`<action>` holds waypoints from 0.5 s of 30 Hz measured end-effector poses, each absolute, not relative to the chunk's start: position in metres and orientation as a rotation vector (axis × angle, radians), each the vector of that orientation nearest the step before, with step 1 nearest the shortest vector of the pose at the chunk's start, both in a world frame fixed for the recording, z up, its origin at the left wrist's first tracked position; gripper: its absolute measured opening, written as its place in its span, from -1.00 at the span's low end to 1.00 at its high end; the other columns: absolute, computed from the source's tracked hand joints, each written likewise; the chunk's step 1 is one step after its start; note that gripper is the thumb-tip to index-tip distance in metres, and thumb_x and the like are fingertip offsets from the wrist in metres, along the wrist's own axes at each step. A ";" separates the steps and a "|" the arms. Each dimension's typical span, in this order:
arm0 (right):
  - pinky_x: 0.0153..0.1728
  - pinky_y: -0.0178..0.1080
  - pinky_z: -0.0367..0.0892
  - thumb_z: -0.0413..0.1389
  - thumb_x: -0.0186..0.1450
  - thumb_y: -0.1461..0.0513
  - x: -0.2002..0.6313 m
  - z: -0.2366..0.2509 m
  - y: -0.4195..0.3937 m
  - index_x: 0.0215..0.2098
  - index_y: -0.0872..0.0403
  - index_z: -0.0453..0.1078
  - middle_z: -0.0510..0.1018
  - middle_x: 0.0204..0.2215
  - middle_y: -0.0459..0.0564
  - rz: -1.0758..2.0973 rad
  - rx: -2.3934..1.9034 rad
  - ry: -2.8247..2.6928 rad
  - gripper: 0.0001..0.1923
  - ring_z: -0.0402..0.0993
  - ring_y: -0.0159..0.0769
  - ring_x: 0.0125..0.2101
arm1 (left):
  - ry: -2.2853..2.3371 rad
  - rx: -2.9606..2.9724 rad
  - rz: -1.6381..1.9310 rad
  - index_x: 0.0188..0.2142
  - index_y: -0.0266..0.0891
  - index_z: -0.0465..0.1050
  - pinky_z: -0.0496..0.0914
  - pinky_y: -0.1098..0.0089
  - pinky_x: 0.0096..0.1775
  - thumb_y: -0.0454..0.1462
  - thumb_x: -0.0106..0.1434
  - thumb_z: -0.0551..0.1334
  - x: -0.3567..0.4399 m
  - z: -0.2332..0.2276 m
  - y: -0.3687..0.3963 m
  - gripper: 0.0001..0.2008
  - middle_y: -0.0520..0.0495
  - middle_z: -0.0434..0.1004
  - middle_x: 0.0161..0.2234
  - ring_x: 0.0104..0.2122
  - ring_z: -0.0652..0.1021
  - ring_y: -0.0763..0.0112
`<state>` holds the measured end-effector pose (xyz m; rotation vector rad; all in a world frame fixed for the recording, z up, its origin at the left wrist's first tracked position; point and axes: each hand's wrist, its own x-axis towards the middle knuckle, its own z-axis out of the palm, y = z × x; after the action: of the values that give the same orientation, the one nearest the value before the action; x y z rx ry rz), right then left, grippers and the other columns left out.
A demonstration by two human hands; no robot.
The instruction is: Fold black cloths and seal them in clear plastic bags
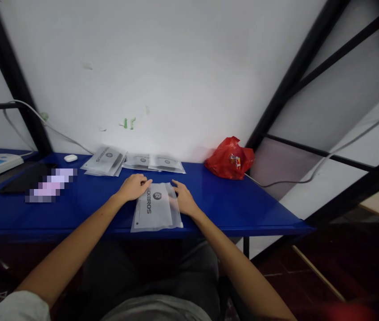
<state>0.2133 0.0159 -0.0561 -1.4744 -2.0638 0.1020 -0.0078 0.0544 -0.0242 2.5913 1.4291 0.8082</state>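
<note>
Blue worktop [242, 205], white wall. Flat plastic pouch [156, 207]: light, limp, slick; best pinched at edges. Left hand [133, 187] and right hand [183, 198] rest flat on its upper corners, grip released.

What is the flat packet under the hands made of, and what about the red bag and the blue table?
The flat packet looks like thin frosted plastic film: milky, see-through, slightly shiny. Both the left hand and right hand rest on it. The red bag seems crinkly, glossy thin plastic. The blue table has a smooth, glossy coat, perhaps painted metal or laminate.
</note>
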 end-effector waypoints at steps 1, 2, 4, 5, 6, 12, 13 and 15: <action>0.05 0.08 0.23 0.21 0.13 0.08 0.215 -0.057 0.018 -0.12 0.01 0.49 0.35 0.10 0.17 0.130 -1.464 -2.059 -0.64 0.24 0.04 0.12 | 1.437 2.573 0.818 -0.46 -0.21 0.47 0.32 0.35 -0.31 -0.11 0.30 0.00 -0.010 -0.026 0.056 -0.63 -0.06 0.50 -0.38 -0.35 0.48 0.33; 0.05 0.09 0.22 0.22 0.12 0.09 0.217 -0.058 0.020 -0.12 0.01 0.49 0.35 0.11 0.16 0.163 -1.457 -2.051 -0.64 0.24 0.04 0.12 | 1.458 2.556 0.823 -0.40 -0.21 0.49 0.33 0.33 -0.26 -0.12 0.28 0.03 -0.012 -0.029 0.059 -0.67 -0.08 0.51 -0.33 -0.28 0.49 0.29; 0.07 0.07 0.18 0.22 0.11 0.11 0.219 -0.058 0.022 -0.12 0.02 0.50 0.33 0.12 0.16 0.242 -1.474 -2.028 -0.64 0.22 0.02 0.13 | 1.522 2.521 0.786 -0.28 -0.22 0.50 0.33 0.29 -0.17 -0.14 0.26 0.05 -0.016 -0.033 0.063 -0.70 -0.13 0.52 -0.23 -0.16 0.47 0.21; 0.09 0.05 0.16 0.22 0.11 0.11 0.220 -0.057 0.023 -0.13 0.03 0.50 0.32 0.14 0.15 0.280 -1.494 -2.017 -0.64 0.21 0.01 0.14 | 1.547 2.503 0.745 -0.26 -0.23 0.51 0.33 0.28 -0.14 -0.14 0.26 0.04 -0.018 -0.034 0.065 -0.69 -0.16 0.51 -0.20 -0.13 0.46 0.19; 0.11 0.03 0.14 0.22 0.11 0.11 0.221 -0.055 0.023 -0.13 0.04 0.50 0.30 0.15 0.14 0.313 -1.516 -2.011 -0.64 0.19 0.00 0.15 | 1.553 2.490 0.701 -0.25 -0.24 0.51 0.32 0.28 -0.13 -0.14 0.26 0.03 -0.021 -0.034 0.067 -0.67 -0.18 0.51 -0.19 -0.12 0.45 0.18; 0.16 0.09 -0.02 0.17 0.14 0.03 0.226 -0.046 0.023 -0.08 0.08 0.47 0.21 0.21 0.19 0.379 -1.583 -2.047 -0.56 0.04 0.04 0.22 | 1.396 2.360 0.494 -0.33 -0.27 0.47 0.33 0.38 -0.23 -0.17 0.20 0.06 -0.034 -0.024 0.069 -0.73 -0.13 0.54 -0.28 -0.28 0.50 0.29; 0.17 0.11 -0.05 0.18 0.12 0.02 0.227 -0.046 0.024 -0.06 0.09 0.45 0.19 0.21 0.20 0.375 -1.586 -2.064 -0.53 0.00 0.05 0.24 | 1.384 2.328 0.465 -0.35 -0.26 0.46 0.32 0.40 -0.26 -0.19 0.18 0.07 -0.035 -0.023 0.068 -0.76 -0.12 0.54 -0.30 -0.31 0.50 0.31; 0.18 0.12 -0.09 0.21 0.10 0.01 0.229 -0.049 0.027 -0.03 0.08 0.42 0.17 0.22 0.20 0.357 -1.565 -2.114 -0.48 -0.04 0.04 0.25 | 1.352 2.299 0.427 -0.37 -0.25 0.43 0.31 0.42 -0.31 -0.21 0.16 0.07 -0.036 -0.019 0.066 -0.79 -0.09 0.53 -0.34 -0.35 0.49 0.33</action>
<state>0.2286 0.0266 -0.0493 -1.5649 -2.1136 0.3571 -0.0359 0.0659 -0.0195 2.2986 1.3517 0.4270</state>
